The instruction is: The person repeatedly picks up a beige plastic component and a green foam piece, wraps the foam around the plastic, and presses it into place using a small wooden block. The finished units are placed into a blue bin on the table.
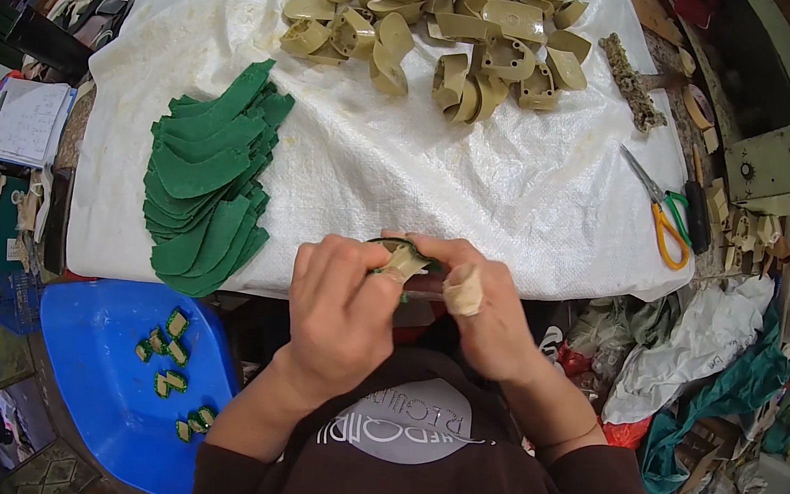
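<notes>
Close to my body, at the table's near edge, both hands grip one beige plastic shoe heel [405, 260] with a dark green edge around it. My left hand [338, 305] is closed on its left side, fingers curled. On the other side my right hand [493, 327] pinches it, and a pale wrap [464, 290] covers that thumb. The heel's underside is hidden by the fingers. Left of my hands lies a stack of curved green fabric pieces [208, 175]. A heap of bare beige heels [392, 53] is piled at the far side.
White woven sheeting [345, 169] covers the table. Scissors [667, 215] with orange and green handles lie at its right edge, near a rough crusted stick [630, 83]. Below left, a blue basin [90, 406] holds several green-edged heels [171, 383]. A clipboard [29, 123] lies far left.
</notes>
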Demonstrator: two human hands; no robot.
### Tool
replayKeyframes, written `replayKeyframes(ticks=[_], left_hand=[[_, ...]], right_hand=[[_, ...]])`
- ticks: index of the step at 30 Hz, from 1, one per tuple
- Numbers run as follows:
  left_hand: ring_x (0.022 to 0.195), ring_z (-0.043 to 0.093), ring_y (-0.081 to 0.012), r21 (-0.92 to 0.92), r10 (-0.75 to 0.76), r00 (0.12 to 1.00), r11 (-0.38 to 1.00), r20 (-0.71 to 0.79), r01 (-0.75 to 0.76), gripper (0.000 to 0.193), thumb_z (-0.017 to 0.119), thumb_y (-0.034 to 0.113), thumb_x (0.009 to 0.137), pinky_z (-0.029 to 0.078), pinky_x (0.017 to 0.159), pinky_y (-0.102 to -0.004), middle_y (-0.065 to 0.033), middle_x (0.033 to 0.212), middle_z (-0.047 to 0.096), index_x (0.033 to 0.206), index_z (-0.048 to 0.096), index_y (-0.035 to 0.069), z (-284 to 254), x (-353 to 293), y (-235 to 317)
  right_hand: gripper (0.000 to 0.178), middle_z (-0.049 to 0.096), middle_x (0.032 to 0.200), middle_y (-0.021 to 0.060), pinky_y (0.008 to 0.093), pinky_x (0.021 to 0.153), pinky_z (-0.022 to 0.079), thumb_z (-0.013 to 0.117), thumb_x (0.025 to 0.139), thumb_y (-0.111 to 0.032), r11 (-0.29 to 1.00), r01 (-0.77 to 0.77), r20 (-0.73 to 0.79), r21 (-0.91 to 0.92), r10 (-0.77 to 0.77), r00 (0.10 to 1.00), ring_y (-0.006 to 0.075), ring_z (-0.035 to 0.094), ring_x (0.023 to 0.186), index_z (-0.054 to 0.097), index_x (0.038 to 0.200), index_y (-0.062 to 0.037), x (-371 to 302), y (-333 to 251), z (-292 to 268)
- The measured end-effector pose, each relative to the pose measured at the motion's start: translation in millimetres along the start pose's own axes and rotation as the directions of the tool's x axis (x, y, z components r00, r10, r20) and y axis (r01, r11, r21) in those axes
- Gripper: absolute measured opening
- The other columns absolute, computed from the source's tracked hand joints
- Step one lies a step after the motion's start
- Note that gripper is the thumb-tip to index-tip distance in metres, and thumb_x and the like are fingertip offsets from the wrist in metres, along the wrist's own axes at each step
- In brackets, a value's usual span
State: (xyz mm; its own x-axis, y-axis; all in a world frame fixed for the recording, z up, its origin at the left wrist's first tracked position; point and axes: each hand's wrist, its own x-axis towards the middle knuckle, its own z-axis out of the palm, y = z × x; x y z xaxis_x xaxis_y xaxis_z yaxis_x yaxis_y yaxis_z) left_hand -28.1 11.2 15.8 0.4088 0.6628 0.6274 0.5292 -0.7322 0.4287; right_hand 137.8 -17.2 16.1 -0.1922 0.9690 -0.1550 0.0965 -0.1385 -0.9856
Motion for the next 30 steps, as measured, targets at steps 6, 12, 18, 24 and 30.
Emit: replayKeyframes(ticks=[6, 12, 18, 24, 30], left_hand=[[0.08, 0.06, -0.027, -0.534, -0.124, 0.989, 0.843, -0.074, 0.066, 0.026, 0.067, -0.012, 0.072, 0.051, 0.069, -0.0353, -0.0146, 0.089, 0.059, 0.083, 0.049, 0.003, 3, -16, -6], [0.076, 0.06, -0.0291, -0.459, 0.023, 0.999, 0.888, -0.044, -0.04, 0.029, 0.065, -0.015, 0.063, 0.049, 0.064, -0.0353, -0.0159, 0.088, 0.059, 0.082, 0.051, 0.001, 6, -12, -12], [0.078, 0.059, -0.0234, -0.643, -0.287, 0.956, 0.745, -0.069, 0.177, 0.024, 0.068, -0.009, 0.073, 0.048, 0.068, -0.0322, -0.0156, 0.093, 0.061, 0.09, 0.053, -0.001, 16, -17, -7], [0.089, 0.059, -0.0158, -0.77, -0.481, 0.876, 0.553, 0.018, 0.319, 0.021, 0.071, 0.0, 0.08, 0.047, 0.079, -0.0274, -0.0139, 0.095, 0.063, 0.093, 0.054, -0.002, 23, -20, 0], [0.088, 0.061, -0.0154, -0.798, -0.583, 0.812, 0.49, -0.002, 0.35, 0.016, 0.07, 0.002, 0.081, 0.048, 0.076, -0.0269, -0.0151, 0.094, 0.063, 0.09, 0.058, -0.001, 35, -15, 6]], right_hand=[[0.038, 0.062, 0.107, 0.0096, 0.0307, 0.09, 0.048, 0.067, 0.082, -0.007, 0.944, -0.017, 0.274, 0.33, -0.078, 0.958, 0.0178, 0.06, 0.1, 0.057, 0.117, 0.0016, 30, 4, -32], [0.045, 0.063, 0.106, 0.0123, 0.0317, 0.088, 0.05, 0.075, 0.075, -0.005, 0.964, -0.042, 0.331, 0.262, -0.049, 0.942, 0.0172, 0.062, 0.096, 0.055, 0.115, 0.0011, 38, 2, -33], [0.045, 0.066, 0.106, 0.0117, 0.0289, 0.082, 0.049, 0.059, 0.089, -0.012, 0.982, -0.014, 0.229, 0.19, -0.03, 0.973, 0.0158, 0.062, 0.094, 0.046, 0.131, -0.0013, 36, 10, -27], [0.026, 0.06, 0.109, 0.0112, 0.0342, 0.087, 0.041, 0.057, 0.087, -0.01, 0.876, 0.468, 0.091, 0.117, -0.479, 0.873, 0.0232, 0.054, 0.097, 0.058, 0.112, -0.0037, 33, 21, -23], [0.013, 0.056, 0.093, 0.0086, 0.0344, 0.083, 0.038, 0.059, 0.085, -0.012, 0.855, 0.503, -0.076, -0.127, -0.514, 0.854, 0.0257, 0.048, 0.09, 0.059, 0.095, -0.0036, 32, 16, -9]])
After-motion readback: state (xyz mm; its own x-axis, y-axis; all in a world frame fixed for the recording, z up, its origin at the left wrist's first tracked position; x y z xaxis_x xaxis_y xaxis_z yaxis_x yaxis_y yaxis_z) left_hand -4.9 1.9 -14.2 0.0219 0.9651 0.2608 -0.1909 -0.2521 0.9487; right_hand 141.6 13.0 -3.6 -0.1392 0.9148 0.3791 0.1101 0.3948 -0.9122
